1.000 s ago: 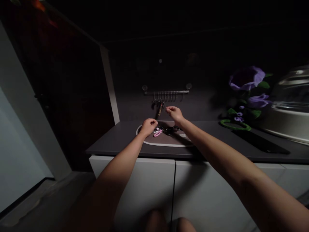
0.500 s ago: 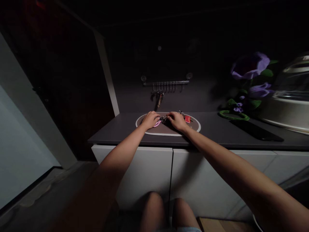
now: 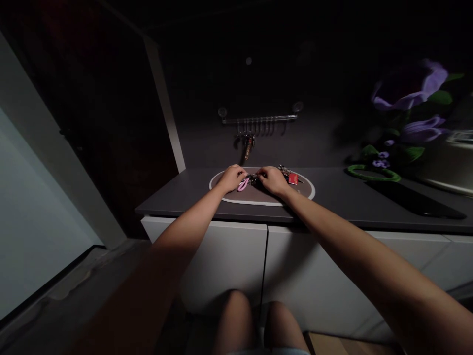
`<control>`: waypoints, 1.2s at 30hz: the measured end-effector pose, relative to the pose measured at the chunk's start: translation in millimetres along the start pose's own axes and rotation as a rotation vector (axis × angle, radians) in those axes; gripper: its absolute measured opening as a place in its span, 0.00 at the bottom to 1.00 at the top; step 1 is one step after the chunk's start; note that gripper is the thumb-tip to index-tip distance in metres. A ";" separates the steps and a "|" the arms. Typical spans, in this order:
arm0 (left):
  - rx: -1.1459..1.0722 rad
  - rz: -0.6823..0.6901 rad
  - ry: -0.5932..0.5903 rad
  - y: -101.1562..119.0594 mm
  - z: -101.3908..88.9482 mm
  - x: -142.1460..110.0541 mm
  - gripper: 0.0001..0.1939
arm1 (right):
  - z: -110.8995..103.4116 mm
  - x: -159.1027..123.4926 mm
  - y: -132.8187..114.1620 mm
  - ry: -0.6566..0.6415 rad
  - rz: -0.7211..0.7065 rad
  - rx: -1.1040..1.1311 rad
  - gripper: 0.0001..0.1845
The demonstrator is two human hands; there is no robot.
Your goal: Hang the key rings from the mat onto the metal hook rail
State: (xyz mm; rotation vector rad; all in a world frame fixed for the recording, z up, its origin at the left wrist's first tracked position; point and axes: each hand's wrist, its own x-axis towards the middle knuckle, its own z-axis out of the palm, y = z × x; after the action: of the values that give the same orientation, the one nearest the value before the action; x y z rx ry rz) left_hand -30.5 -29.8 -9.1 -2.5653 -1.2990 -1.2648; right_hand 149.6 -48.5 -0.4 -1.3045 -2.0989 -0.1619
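Both hands are over an oval mat (image 3: 254,198) with a pale rim. My left hand (image 3: 231,178) is closed on one side of a bunch of keys (image 3: 252,179), and a pink strap (image 3: 243,185) hangs out below its fingers. On the other side of the bunch, my right hand (image 3: 272,180) pinches at the keys with curled fingers. Just right of that hand lies a second key bunch (image 3: 285,169) with a red tag (image 3: 293,178). The exact grip of the fingertips is too small and dark to make out.
A clear hook rail (image 3: 259,120) is fixed to the dark wall, with keys and a brown tag (image 3: 249,147) hanging from it. Right on the counter (image 3: 332,202) stand purple flowers (image 3: 410,93) with a green ring (image 3: 373,173), beside a black flat object (image 3: 414,199). White cabinet doors (image 3: 221,256) are below.
The view has shifted, so the flowers and rail appear higher and further right. Both hands stay at the keys; the pink strap now hangs lower and shows more fully.
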 end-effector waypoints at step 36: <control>-1.453 -0.392 -0.228 26.5 -27.0 0.2 0.20 | -9.6 -7.9 -17.9 0.271 -0.217 0.304 0.15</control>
State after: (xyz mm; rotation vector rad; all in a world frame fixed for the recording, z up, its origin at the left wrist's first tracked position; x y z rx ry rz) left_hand -30.3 -56.1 18.1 -3.3657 -1.0803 -2.8834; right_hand 141.3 -67.4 6.5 -0.8269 -1.9379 -0.1004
